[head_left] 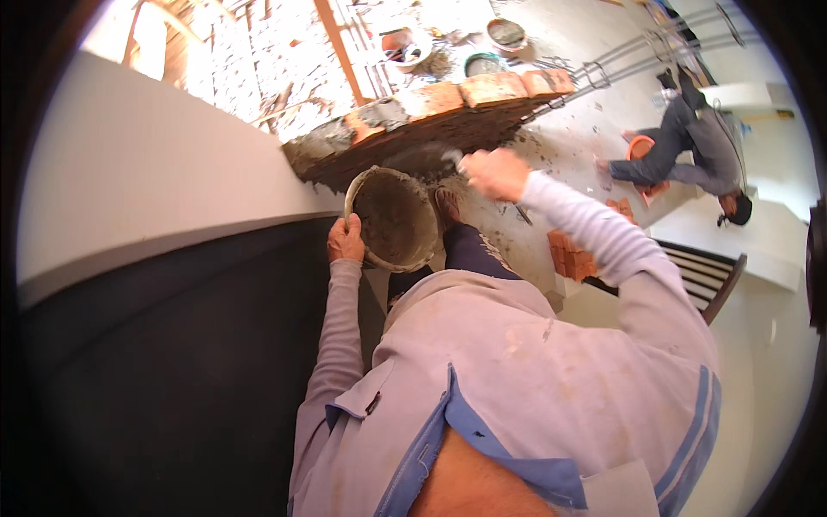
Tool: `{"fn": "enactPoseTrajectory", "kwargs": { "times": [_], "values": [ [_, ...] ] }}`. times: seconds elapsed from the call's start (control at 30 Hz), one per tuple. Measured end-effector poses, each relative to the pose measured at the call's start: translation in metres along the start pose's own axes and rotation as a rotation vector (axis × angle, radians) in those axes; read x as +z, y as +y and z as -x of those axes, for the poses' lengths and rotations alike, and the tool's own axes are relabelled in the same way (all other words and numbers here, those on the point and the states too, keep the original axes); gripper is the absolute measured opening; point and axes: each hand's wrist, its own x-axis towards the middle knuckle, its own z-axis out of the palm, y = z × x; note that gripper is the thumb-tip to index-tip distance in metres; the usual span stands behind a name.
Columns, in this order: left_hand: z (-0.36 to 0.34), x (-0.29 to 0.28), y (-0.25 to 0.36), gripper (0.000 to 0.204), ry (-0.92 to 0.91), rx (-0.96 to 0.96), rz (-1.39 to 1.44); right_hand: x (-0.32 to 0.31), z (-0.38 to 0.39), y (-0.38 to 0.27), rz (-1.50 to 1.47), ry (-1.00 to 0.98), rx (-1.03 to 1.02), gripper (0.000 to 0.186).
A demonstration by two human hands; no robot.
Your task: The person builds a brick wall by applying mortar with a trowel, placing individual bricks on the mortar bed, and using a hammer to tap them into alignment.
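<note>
My left hand [346, 239] is closed on the near left rim of a mortar-crusted bucket [351, 196], which is tilted so that its inside shows, with grey mortar [392, 224] in it. Farther right, my right hand [497, 174] is closed round the handle of what looks like a trowel [453, 158]; motion smears it, and its blade is hard to make out. Just beyond both hands stands a low brick wall [431, 100]. Along its top runs a row of orange bricks, with grey mortar smeared over the left ones. Dark, wet-looking mortar covers its near face.
A white wall [164, 164] with a dark lower part borders my left side. Thin steel bars [633, 60] jut from the brick wall's right end. Stacked bricks [570, 254] lie right of my legs. Beyond the wall are several tubs [506, 36]. Another person [702, 142] bends at far right.
</note>
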Motion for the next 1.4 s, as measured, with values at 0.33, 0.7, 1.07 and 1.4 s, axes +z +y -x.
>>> {"fn": "enactPoseTrajectory", "kwargs": {
  "times": [0.33,0.7,1.07,1.4],
  "values": [
    [-0.012,0.043,0.104,0.045,-0.180,0.480,-0.091,0.141,0.041,-0.030,-0.224,0.295,0.211,0.020],
    [0.028,0.099,0.193,0.046,-0.243,0.548,-0.199,0.102,0.105,0.057,-0.200,0.378,0.081,0.019],
    [0.074,0.134,0.219,0.040,-0.155,0.472,-0.149,0.061,0.145,0.121,-0.140,0.061,0.079,0.023],
    [0.089,0.136,0.236,0.037,-0.092,0.446,-0.034,0.090,0.135,0.134,-0.677,-0.431,-0.160,0.033]
  ]
}}
